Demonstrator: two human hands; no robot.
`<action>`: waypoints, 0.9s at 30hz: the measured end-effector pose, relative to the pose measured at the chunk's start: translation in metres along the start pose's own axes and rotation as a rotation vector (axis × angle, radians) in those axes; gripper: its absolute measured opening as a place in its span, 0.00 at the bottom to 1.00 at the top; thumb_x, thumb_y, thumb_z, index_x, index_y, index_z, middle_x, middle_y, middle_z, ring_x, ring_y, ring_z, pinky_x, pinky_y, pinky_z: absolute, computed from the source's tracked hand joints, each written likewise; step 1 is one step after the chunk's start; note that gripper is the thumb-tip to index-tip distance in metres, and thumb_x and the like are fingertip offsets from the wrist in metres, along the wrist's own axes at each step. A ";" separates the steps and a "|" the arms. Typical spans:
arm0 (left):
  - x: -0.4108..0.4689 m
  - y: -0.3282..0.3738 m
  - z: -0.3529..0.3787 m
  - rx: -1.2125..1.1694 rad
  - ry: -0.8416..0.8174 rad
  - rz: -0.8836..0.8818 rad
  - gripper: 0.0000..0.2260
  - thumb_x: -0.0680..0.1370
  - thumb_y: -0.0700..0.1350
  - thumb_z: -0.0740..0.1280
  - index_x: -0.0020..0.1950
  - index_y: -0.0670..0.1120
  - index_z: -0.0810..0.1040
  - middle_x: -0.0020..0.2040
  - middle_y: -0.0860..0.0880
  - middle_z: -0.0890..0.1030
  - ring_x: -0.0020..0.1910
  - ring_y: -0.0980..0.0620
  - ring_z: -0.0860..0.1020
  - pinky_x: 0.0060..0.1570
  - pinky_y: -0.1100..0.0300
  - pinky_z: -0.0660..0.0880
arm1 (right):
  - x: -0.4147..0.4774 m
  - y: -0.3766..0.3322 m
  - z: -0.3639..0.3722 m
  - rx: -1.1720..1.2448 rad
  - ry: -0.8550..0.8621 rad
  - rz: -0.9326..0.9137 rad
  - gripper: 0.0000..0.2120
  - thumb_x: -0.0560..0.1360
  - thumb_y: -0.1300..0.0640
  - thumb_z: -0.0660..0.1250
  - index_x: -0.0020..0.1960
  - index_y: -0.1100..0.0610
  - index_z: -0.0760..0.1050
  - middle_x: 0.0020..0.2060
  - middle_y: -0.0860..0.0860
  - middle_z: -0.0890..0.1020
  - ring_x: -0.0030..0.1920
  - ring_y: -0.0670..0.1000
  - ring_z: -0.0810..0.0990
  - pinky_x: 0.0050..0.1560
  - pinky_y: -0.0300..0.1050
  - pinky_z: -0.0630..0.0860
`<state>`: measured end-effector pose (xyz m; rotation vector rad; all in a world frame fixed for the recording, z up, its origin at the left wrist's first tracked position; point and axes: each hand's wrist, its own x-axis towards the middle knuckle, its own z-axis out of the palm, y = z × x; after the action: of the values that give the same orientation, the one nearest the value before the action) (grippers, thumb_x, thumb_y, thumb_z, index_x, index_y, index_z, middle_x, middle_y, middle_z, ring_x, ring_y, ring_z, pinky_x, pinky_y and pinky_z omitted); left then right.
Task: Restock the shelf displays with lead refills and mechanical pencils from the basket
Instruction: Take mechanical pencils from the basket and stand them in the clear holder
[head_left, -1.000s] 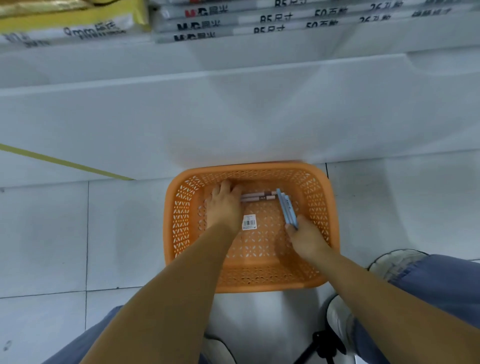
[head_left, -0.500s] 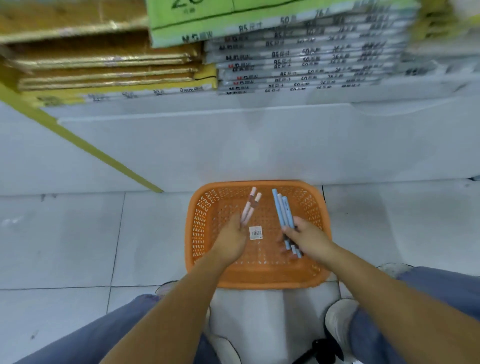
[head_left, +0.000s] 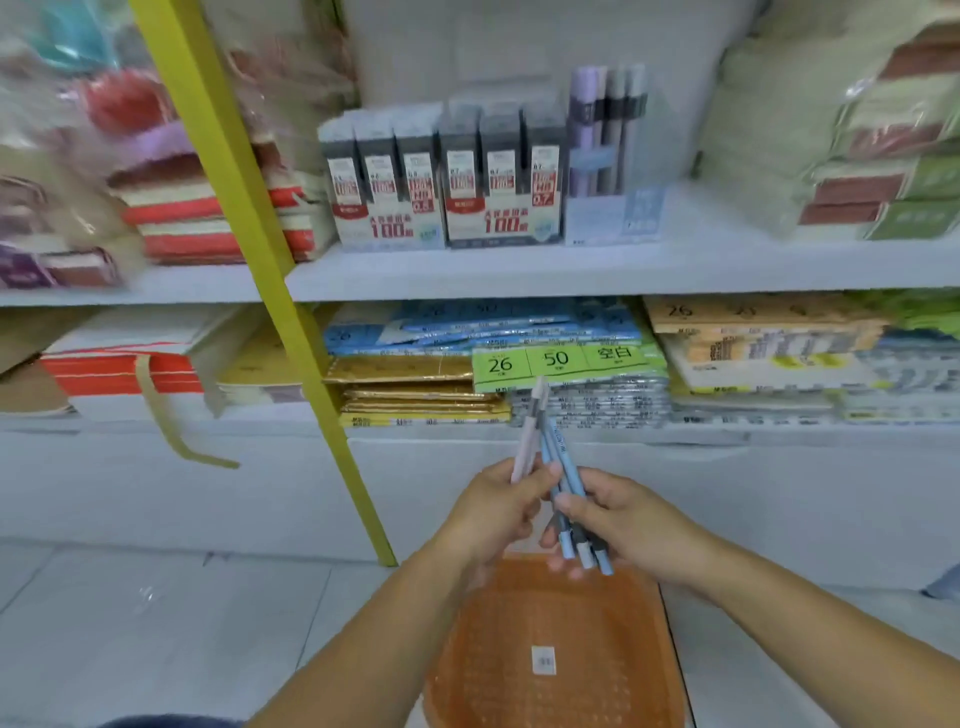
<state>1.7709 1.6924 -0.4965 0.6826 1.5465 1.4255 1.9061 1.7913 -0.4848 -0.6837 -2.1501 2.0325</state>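
A yellow upright post (head_left: 244, 249) slants from 11 o'clock down to the pale tiled floor (head_left: 156, 623) near centre. At 9 o'clock, stacked red-and-white packs (head_left: 208, 218) sit blurred behind plastic. On the lower shelf, gold-wrapped packets (head_left: 415, 387) lie just beside a green label (head_left: 558, 364) reading 26 and 50, atop blue packs (head_left: 467, 332). At 3 o'clock, orange packs (head_left: 748, 317) rest above silver-wrapped stacks (head_left: 592, 405); pale green bundles (head_left: 763, 156) fill 2 o'clock.

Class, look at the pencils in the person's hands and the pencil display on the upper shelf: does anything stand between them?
Nothing visible does. The pencils sit held in both hands above the basket, and open air leads up to the pencil display.
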 end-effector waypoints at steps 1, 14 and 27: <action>-0.002 0.016 0.000 0.042 0.008 0.039 0.09 0.81 0.52 0.67 0.42 0.52 0.81 0.28 0.61 0.73 0.32 0.56 0.68 0.33 0.64 0.66 | -0.002 -0.015 -0.003 -0.014 -0.008 -0.019 0.10 0.82 0.54 0.59 0.60 0.55 0.73 0.43 0.56 0.85 0.42 0.57 0.85 0.39 0.46 0.81; 0.021 0.111 -0.005 0.079 0.256 0.233 0.09 0.84 0.51 0.60 0.53 0.47 0.75 0.33 0.51 0.73 0.26 0.56 0.68 0.27 0.62 0.69 | 0.018 -0.086 -0.062 -0.584 0.407 -0.298 0.06 0.81 0.48 0.59 0.46 0.45 0.71 0.35 0.45 0.75 0.29 0.42 0.69 0.35 0.43 0.66; 0.040 0.125 0.010 0.218 0.258 0.314 0.07 0.78 0.52 0.71 0.44 0.51 0.82 0.33 0.56 0.83 0.21 0.63 0.69 0.27 0.64 0.68 | -0.002 -0.109 -0.080 0.016 0.518 -0.466 0.10 0.73 0.66 0.71 0.47 0.51 0.80 0.44 0.47 0.85 0.37 0.47 0.83 0.38 0.34 0.77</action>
<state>1.7401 1.7547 -0.3846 0.9336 1.8777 1.6395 1.9106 1.8642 -0.3706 -0.5586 -1.7776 1.4398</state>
